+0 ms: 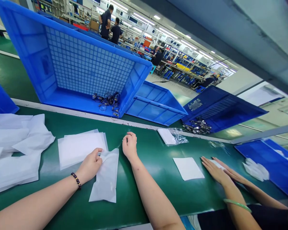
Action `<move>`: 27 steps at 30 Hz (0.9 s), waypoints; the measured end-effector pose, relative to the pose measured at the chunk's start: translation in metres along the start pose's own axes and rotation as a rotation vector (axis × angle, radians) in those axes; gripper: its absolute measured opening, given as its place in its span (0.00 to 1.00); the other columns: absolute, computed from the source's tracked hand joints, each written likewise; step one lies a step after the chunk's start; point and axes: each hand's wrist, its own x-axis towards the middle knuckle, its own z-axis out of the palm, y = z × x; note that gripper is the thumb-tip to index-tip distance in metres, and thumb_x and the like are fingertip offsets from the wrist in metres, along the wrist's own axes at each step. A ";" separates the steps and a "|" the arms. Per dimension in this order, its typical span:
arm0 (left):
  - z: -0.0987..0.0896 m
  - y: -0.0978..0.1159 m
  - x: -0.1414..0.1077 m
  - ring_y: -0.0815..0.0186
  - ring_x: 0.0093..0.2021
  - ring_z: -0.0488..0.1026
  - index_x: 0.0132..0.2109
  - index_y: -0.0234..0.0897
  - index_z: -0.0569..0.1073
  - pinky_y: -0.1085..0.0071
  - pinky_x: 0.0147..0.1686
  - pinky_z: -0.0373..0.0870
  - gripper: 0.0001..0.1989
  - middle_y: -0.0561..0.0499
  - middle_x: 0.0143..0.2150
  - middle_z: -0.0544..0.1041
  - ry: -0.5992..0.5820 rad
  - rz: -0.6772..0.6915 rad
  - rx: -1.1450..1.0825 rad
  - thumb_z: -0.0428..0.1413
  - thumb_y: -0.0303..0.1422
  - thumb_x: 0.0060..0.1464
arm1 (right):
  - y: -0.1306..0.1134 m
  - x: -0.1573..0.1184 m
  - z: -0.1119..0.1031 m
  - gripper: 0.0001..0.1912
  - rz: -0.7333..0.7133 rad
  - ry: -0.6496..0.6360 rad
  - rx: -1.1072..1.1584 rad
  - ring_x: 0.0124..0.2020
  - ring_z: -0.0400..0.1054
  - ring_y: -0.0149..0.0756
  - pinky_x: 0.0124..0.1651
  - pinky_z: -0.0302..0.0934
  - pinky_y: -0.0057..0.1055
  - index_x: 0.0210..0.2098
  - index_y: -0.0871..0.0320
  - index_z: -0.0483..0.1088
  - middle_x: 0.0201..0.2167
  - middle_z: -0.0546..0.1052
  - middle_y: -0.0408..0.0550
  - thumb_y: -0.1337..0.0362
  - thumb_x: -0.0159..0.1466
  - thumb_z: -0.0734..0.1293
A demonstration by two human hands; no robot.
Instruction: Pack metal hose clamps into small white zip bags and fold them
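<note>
My left hand (91, 165), a beaded bracelet on its wrist, pinches the upper left corner of a white translucent pouch (105, 179). The pouch lies slanted on the green tabletop with its surface wrinkled. Just right of the pouch, my right hand (130, 146) is raised toward the back of the table, its fingers curled together. What those fingers hold, if anything, is too small to make out. Behind my left hand is a short stack of flat white sheets or pouches (80, 147), partly covered by that hand.
Several white pouches (16, 163) are heaped at the left. A tilted blue crate (86, 60) with dark metal parts (109, 101) stands behind. On the right lie a clear plastic bag (180, 137) and a white sheet (188, 168), beside a co-worker's hands (217, 172) pressing on another white piece.
</note>
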 end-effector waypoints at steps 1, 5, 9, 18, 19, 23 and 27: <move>0.000 0.000 0.000 0.68 0.20 0.61 0.48 0.39 0.61 0.75 0.21 0.56 0.17 0.60 0.18 0.61 -0.004 -0.004 0.000 0.43 0.31 0.50 | 0.005 0.003 0.000 0.06 0.008 0.004 -0.012 0.49 0.55 0.43 0.47 0.52 0.42 0.27 0.58 0.61 0.45 0.62 0.55 0.69 0.59 0.55; 0.000 0.001 -0.001 0.68 0.20 0.61 0.48 0.40 0.61 0.75 0.21 0.56 0.16 0.60 0.18 0.62 -0.010 -0.007 0.006 0.42 0.31 0.51 | 0.019 0.014 -0.001 0.07 0.029 0.021 -0.052 0.48 0.55 0.45 0.47 0.51 0.44 0.27 0.58 0.61 0.46 0.62 0.56 0.68 0.59 0.56; 0.000 0.002 -0.001 0.68 0.19 0.60 0.48 0.40 0.61 0.75 0.20 0.55 0.15 0.60 0.18 0.61 -0.012 -0.013 0.000 0.42 0.31 0.52 | 0.030 0.026 0.000 0.08 0.039 0.031 -0.087 0.47 0.56 0.44 0.48 0.51 0.43 0.26 0.58 0.62 0.45 0.64 0.54 0.67 0.60 0.56; 0.001 -0.002 0.000 0.68 0.19 0.59 0.49 0.39 0.62 0.74 0.20 0.52 0.17 0.59 0.18 0.60 -0.002 -0.019 -0.014 0.44 0.33 0.52 | 0.047 0.054 0.004 0.09 0.086 0.040 -0.132 0.48 0.55 0.46 0.49 0.50 0.43 0.27 0.58 0.68 0.45 0.66 0.53 0.64 0.59 0.58; 0.001 -0.002 0.000 0.68 0.19 0.59 0.49 0.39 0.62 0.74 0.20 0.52 0.17 0.59 0.18 0.61 -0.001 -0.019 -0.014 0.44 0.34 0.52 | 0.048 0.055 0.005 0.09 0.093 0.039 -0.136 0.48 0.55 0.47 0.48 0.49 0.44 0.27 0.58 0.69 0.44 0.65 0.53 0.64 0.59 0.58; 0.001 -0.002 0.000 0.67 0.19 0.60 0.49 0.39 0.62 0.74 0.20 0.52 0.16 0.59 0.19 0.61 -0.007 -0.019 -0.007 0.43 0.34 0.52 | 0.051 0.059 0.007 0.10 0.115 0.046 -0.162 0.47 0.54 0.48 0.48 0.48 0.45 0.28 0.57 0.69 0.43 0.65 0.54 0.64 0.58 0.58; 0.001 -0.002 0.001 0.67 0.19 0.60 0.49 0.40 0.63 0.74 0.20 0.53 0.16 0.58 0.19 0.62 -0.018 -0.017 -0.019 0.44 0.34 0.52 | 0.053 0.063 0.010 0.09 0.141 0.050 -0.189 0.46 0.54 0.48 0.47 0.47 0.46 0.27 0.57 0.69 0.42 0.65 0.54 0.64 0.58 0.58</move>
